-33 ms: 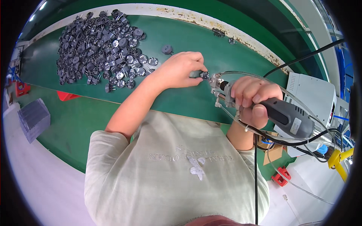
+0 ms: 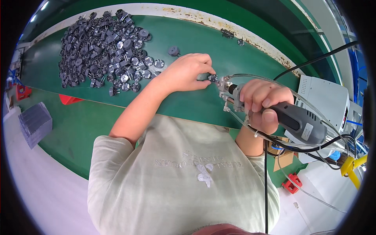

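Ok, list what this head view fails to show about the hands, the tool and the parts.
- Small grey part: mostly hidden by left hand fingertips; shape unclear.
- Tool tip: too small to tell whether it touches the part.
- Grey power tool: its middle is covered by right hand.
- Pile of grey parts: single pieces too small to tell apart.
- Black cable: runs out of sight at the rim.

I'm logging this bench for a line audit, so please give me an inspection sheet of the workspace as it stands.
Surface: green table, pale worn far edge.
Job's things: small grey part pinched by left hand; grey power tool gripped by right hand, its tip at the part.
Clutter: large pile of grey parts; single part; two strays at far edge.
Cables: black cable; clear tubes to the tool.
Surroundings: white box unit; grey tray; red pieces.
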`<state>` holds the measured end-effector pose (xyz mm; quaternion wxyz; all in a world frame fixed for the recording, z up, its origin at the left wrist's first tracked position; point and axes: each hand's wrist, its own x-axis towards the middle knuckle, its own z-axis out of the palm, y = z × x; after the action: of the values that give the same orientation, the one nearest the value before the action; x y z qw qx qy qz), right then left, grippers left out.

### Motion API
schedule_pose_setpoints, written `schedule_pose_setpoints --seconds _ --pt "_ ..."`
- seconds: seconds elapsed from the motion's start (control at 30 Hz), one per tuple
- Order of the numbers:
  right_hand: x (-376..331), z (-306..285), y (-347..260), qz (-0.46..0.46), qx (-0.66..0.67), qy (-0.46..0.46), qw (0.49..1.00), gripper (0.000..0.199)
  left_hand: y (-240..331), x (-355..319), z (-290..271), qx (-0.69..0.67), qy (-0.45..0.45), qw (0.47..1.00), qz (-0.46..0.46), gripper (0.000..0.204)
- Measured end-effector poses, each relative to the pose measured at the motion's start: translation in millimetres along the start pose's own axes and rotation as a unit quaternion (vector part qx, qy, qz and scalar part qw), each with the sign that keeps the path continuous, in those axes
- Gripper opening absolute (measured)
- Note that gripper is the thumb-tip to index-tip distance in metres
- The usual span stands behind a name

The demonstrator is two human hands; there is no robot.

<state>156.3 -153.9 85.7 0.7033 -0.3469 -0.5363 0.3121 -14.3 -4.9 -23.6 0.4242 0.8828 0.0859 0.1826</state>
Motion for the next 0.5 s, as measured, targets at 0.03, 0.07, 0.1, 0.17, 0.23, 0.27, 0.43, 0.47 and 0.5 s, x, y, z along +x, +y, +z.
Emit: schedule_pose_setpoints --seconds 0.03,0.07,0.1,0.17,0.23,0.27,0.43,0.47,0.5 --pt "0.7 0.3 -0.6 0.002 -0.002 -0.004 1.0 0.027 0.1 0.4 -0.1 0.002 0.001 1.0 0.003 0.028" --pt "1.1 0.5 -0.9 0.003 -0.004 -0.009 1.0 0.026 0.2 0.6 -0.1 0.004 0.002 1.0 0.006 0.028" --pt "1.6 0.8 -0.8 0.004 -0.007 -0.01 1.0 0.026 0.1 0.6 0.3 0.005 0.003 1.0 0.008 0.028" --pt "2.3 1.0 0.6 0.003 -0.01 -0.014 1.0 0.026 -1.1 0.9 1.1 0.008 0.004 1.0 0.011 0.028" --pt "2.2 1.4 0.7 0.005 -0.012 -0.015 1.0 0.026 -1.3 0.6 1.2 0.008 0.005 1.0 0.013 0.028" --pt "2.4 1.5 0.7 0.005 -0.014 -0.016 1.0 0.027 -1.0 0.5 0.9 0.008 0.005 1.0 0.013 0.028" --pt "4.3 4.8 2.6 0.001 -0.001 -0.008 1.0 0.027 -1.9 0.7 1.3 0.004 0.004 1.0 0.01 0.028" --pt "4.3 6.1 3.6 -0.002 0.009 -0.001 1.0 0.028 -1.5 0.9 0.8 0.004 0.002 1.0 0.008 0.028" --pt "4.9 6.9 4.3 -0.003 0.012 -0.002 1.0 0.028 -1.2 1.1 0.5 0.004 0.001 1.0 0.007 0.028"
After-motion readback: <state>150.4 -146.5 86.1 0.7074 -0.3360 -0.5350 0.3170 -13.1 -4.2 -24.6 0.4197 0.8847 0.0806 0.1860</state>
